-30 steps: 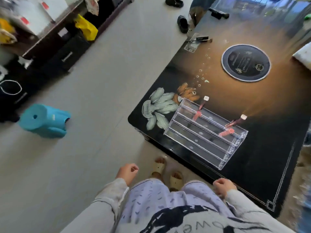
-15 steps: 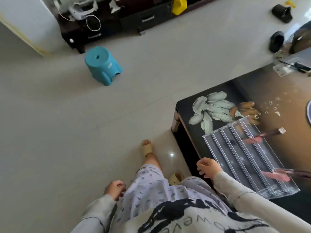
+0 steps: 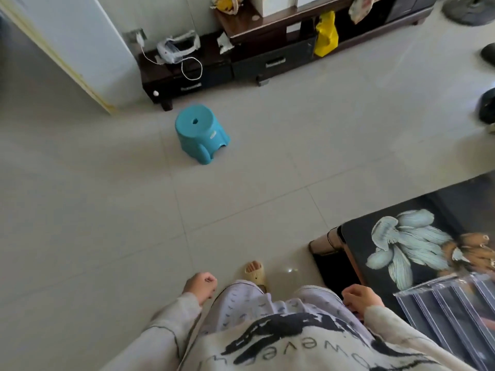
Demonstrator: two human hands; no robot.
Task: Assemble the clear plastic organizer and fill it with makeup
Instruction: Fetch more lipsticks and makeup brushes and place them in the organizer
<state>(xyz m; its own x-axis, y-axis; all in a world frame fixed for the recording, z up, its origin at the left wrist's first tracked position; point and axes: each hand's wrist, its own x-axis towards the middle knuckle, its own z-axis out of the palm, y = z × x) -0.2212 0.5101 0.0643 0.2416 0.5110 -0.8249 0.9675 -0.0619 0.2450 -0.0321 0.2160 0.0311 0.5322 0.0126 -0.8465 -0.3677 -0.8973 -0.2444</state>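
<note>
The clear plastic organizer (image 3: 452,311), with long parallel compartments, lies on the black glass table (image 3: 434,210) at the lower right, cut off by the frame edge. A pinkish blur shows inside it at the far right. My left hand (image 3: 200,286) hangs curled beside my leg over the floor, holding nothing. Just left of the organizer, by the table's near edge, my right hand (image 3: 360,297) is loosely curled and holds nothing.
A teal plastic stool (image 3: 199,133) stands on the tiled floor ahead. Behind it runs a low dark cabinet (image 3: 241,65) with a yellow bag (image 3: 325,34) and a white cable. Dark shoes (image 3: 487,105) lie at the right edge. A white door stands at the left.
The view has swung left, away from the table, so most of the organizer and the makeup sticks have left the frame. Both hands stay curled at my sides.
</note>
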